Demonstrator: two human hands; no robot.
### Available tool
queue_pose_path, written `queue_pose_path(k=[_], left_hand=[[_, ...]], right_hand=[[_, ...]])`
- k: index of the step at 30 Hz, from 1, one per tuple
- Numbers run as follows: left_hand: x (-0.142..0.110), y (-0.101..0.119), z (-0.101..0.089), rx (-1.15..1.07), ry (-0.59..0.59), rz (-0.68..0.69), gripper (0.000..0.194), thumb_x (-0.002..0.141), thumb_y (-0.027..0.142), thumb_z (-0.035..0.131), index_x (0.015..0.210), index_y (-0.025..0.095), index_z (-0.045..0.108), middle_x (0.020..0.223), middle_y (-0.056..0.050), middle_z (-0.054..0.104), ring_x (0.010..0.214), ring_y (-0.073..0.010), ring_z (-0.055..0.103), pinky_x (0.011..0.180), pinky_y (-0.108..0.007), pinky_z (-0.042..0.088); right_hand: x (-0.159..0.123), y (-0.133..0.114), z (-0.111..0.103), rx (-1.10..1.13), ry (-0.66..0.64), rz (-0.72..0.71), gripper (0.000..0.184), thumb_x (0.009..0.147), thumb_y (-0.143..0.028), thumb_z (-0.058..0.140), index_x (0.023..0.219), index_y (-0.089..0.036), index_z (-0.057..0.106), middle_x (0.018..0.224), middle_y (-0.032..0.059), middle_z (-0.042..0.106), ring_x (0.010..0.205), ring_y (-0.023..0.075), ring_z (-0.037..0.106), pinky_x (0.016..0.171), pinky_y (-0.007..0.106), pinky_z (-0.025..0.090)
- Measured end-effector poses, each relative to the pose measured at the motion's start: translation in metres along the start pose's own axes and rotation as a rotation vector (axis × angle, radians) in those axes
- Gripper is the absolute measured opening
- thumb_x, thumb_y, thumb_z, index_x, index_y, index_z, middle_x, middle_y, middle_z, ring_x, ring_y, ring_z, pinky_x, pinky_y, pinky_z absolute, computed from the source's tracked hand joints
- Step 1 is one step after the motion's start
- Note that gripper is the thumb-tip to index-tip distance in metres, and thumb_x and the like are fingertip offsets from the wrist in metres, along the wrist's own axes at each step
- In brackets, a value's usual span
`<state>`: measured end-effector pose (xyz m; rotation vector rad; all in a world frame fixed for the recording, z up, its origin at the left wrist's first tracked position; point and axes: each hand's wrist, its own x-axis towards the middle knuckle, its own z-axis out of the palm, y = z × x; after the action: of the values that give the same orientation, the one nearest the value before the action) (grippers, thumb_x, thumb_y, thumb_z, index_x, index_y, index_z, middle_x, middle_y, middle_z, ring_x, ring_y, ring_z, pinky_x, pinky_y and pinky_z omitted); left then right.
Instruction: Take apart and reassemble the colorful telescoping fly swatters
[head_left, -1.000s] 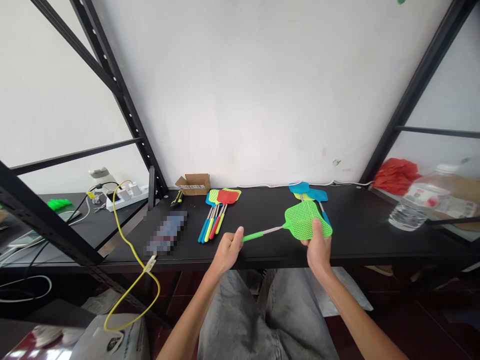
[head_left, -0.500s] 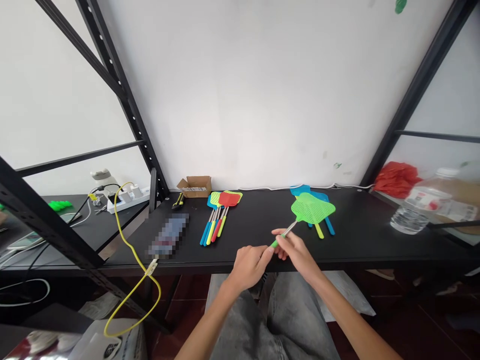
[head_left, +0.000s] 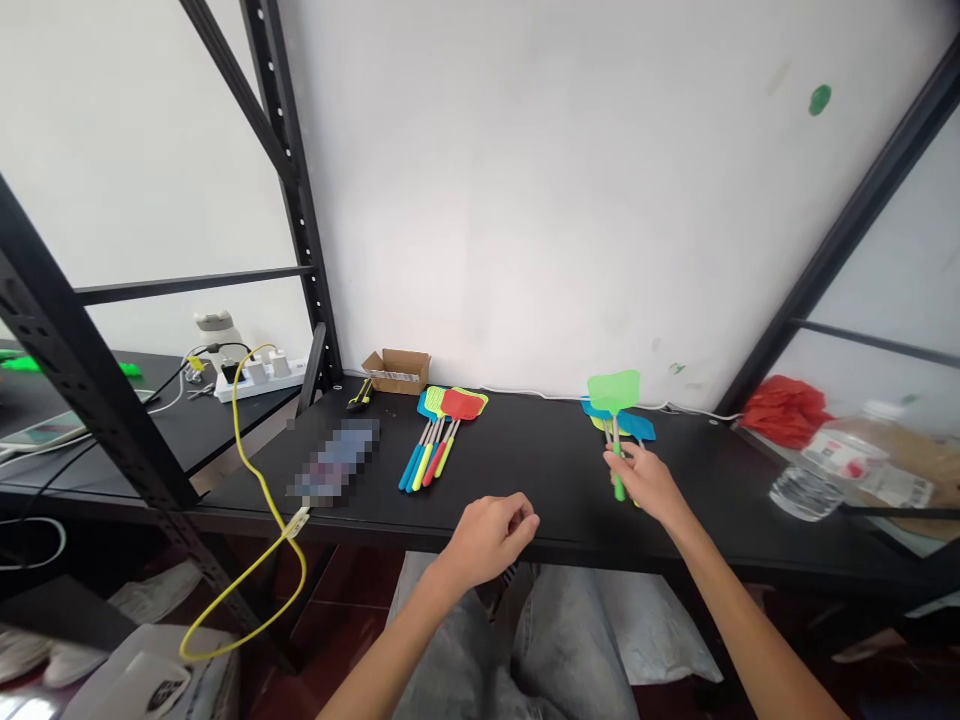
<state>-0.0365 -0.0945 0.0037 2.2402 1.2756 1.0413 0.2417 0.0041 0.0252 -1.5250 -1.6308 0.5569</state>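
Black tabletop point(head_left: 540, 460) bears fanned swatters point(head_left: 459, 404) near 1 carton point(head_left: 398, 378).

green swatter point(head_left: 614, 393); black tabletop point(head_left: 540, 455); red bag point(head_left: 786, 411); yellow cable point(head_left: 238, 440)

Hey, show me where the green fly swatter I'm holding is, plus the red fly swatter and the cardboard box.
Green fly swatter point(head_left: 613, 393): head view, on its flat head.
Red fly swatter point(head_left: 459, 404): head view, on its flat head.
Cardboard box point(head_left: 397, 382): head view, on its front wall.
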Motion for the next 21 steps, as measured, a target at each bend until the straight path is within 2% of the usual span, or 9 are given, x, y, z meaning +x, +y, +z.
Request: queue_pose_path(k=[2, 5, 8, 11, 16, 21], left_hand=[[0.002, -0.008, -0.007, 0.107, 0.091, 0.034, 0.02, 0.093, 0.03, 0.047, 0.084, 0.023, 0.064, 0.071, -0.001, 0.062, 0.069, -0.0184, 0.056, 0.064, -0.027, 0.035], [0.004, -0.026, -0.02, 0.338, 0.221, 0.027, 0.019, 0.093, 0.027, 0.047, 0.094, 0.022, 0.065, 0.093, -0.007, 0.067, 0.091, -0.0239, 0.059, 0.082, -0.034, 0.041], [0.003, -0.046, -0.028, 0.542, 0.32, -0.068, 0.027, 0.09, 0.025, 0.05, 0.113, 0.02, 0.064, 0.122, -0.012, 0.062, 0.117, -0.0318, 0.053, 0.098, -0.044, 0.038], [0.0, -0.061, -0.031, 0.668, 0.34, -0.178, 0.034, 0.087, 0.023, 0.054, 0.12, 0.017, 0.062, 0.137, -0.016, 0.055, 0.129, -0.0372, 0.046, 0.106, -0.052, 0.034], [-0.002, -0.063, -0.03, 0.705, 0.312, -0.209, 0.027, 0.087, 0.025, 0.055, 0.109, 0.016, 0.066, 0.138, -0.017, 0.055, 0.128, -0.0358, 0.05, 0.11, -0.053, 0.03], [0.0, -0.055, -0.032, 0.689, 0.306, -0.203, 0.021, 0.088, 0.026, 0.055, 0.099, 0.016, 0.07, 0.119, -0.016, 0.063, 0.115, -0.0333, 0.056, 0.11, -0.051, 0.029]], right_hand=[[0.011, 0.006, -0.01, -0.231, 0.002, -0.007, 0.031, 0.084, -0.045, 0.055, 0.096, -0.021, 0.07, 0.061, 0.002, 0.065, 0.062, 0.0208, 0.065, 0.06, 0.029, 0.046], [0.019, 0.01, -0.014, -0.472, -0.014, 0.01, 0.031, 0.087, -0.043, 0.049, 0.093, -0.022, 0.071, 0.067, 0.0063, 0.068, 0.073, 0.026, 0.068, 0.066, 0.033, 0.046], [0.024, 0.012, -0.007, -0.619, -0.013, 0.048, 0.037, 0.088, -0.044, 0.047, 0.107, -0.022, 0.07, 0.081, 0.0109, 0.07, 0.085, 0.0303, 0.068, 0.071, 0.036, 0.047], [0.028, 0.012, 0.002, -0.7, -0.025, 0.09, 0.047, 0.089, -0.045, 0.044, 0.127, -0.023, 0.06, 0.095, 0.0135, 0.07, 0.093, 0.033, 0.068, 0.074, 0.04, 0.048], [0.028, 0.007, 0.017, -0.751, -0.073, 0.103, 0.058, 0.089, -0.046, 0.043, 0.142, -0.021, 0.044, 0.101, 0.0157, 0.069, 0.095, 0.0362, 0.066, 0.076, 0.047, 0.048], [0.02, 0.004, 0.027, -0.812, -0.089, 0.067, 0.053, 0.09, -0.041, 0.045, 0.14, -0.022, 0.047, 0.103, 0.0159, 0.069, 0.097, 0.0352, 0.066, 0.08, 0.047, 0.048]])
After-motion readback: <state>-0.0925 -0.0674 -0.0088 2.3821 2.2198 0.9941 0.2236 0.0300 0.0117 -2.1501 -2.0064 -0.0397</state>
